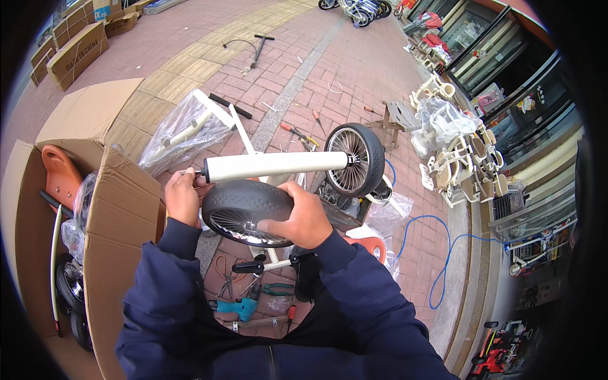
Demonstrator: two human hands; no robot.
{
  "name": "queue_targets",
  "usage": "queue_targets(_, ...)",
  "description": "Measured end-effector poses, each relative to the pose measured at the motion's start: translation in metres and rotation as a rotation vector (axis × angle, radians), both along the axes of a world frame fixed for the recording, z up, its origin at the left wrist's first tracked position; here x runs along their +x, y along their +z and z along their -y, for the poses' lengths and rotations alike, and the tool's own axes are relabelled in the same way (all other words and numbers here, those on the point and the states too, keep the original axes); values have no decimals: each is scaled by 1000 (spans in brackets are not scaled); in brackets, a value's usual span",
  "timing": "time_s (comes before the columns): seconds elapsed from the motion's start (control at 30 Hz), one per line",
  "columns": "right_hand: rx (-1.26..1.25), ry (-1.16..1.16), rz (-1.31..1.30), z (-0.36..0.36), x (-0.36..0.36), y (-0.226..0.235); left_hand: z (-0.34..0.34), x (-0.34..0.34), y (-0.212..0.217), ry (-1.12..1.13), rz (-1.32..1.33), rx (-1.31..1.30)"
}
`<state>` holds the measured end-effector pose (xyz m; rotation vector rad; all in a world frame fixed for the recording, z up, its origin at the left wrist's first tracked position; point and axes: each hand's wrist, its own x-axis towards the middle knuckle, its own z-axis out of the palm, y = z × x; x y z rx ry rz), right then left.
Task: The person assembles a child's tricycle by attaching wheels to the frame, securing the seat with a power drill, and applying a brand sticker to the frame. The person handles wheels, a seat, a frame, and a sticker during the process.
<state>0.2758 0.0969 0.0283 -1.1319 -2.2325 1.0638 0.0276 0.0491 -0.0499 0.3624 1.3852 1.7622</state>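
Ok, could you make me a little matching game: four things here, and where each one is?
1. Floor pump
2. Right hand
3. Teal drill
4. Left hand

A. Thumb lying across the lower wheel
B. On the paving, low in the picture
C. At the cream tube's black-tipped end
D. On the paving, high in the picture

Pairs: 1-D, 2-A, 3-B, 4-C

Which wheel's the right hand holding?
The wheel below the cream tube: the right hand touches neither the wheel at the tube's right end nor wheels in the carton.
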Motion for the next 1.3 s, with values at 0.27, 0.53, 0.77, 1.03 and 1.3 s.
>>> queue_targets(0.27, -52, -26, 81, 3, -28, -5, -8, 17, -2, 61, -503, 29)
queue_targets(0.53, -36, -22, 89, 1, -27, -7, -13, 20, -6, 76, -485, 81)
queue_targets(0.77, -24, -14, 68, -1, -25, -13, -11, 18, -9, 62, -504, 85)
queue_targets(1.03, -30, -12, 78, -6, -31, -19, -9, 14, -9, -66, -579, 36)
queue_targets(1.3, -128, -38, 67, 2, -43, -12, -7, 17, 4, -52, -656, 42)
